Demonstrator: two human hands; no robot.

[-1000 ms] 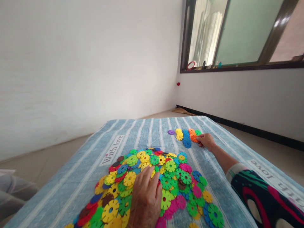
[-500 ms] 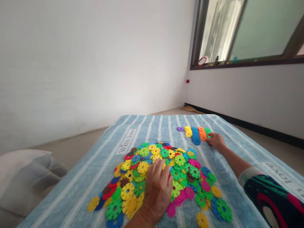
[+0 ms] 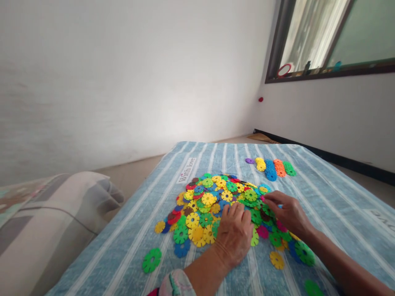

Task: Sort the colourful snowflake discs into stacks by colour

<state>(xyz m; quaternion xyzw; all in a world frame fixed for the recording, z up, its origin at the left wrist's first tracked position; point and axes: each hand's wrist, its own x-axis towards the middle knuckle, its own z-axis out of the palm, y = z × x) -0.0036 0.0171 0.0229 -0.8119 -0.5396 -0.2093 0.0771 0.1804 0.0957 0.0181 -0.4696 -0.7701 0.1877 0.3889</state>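
Flat, notched plastic discs in many colours form a wide pile (image 3: pixel 208 200) on the cloth-covered table. My left hand (image 3: pixel 235 232) rests palm down on the pile's near side, fingers loosely bent and slightly apart, with no disc visibly gripped. At the pile's right edge, my right hand (image 3: pixel 288 209) has thumb and fingertips drawn together beside a pink disc; the fingers hide what is between them. Farther back lie colour groups: a purple disc (image 3: pixel 249 160), yellow discs (image 3: pixel 261 164), blue discs (image 3: pixel 270 169), orange discs (image 3: pixel 279 167) and green discs (image 3: pixel 289 168).
A blue striped cloth (image 3: pixel 129 230) covers the table. Loose discs lie near its front, among them a green disc (image 3: pixel 152 260) and a yellow disc (image 3: pixel 277 260). Fabric-covered furniture (image 3: pixel 80 205) stands at the left. A white wall (image 3: pixel 138 82) rises behind.
My right hand has left the green discs at the back and come to the pile's right edge. My left hand stays on the pile. The view has shifted, showing more of the left side.
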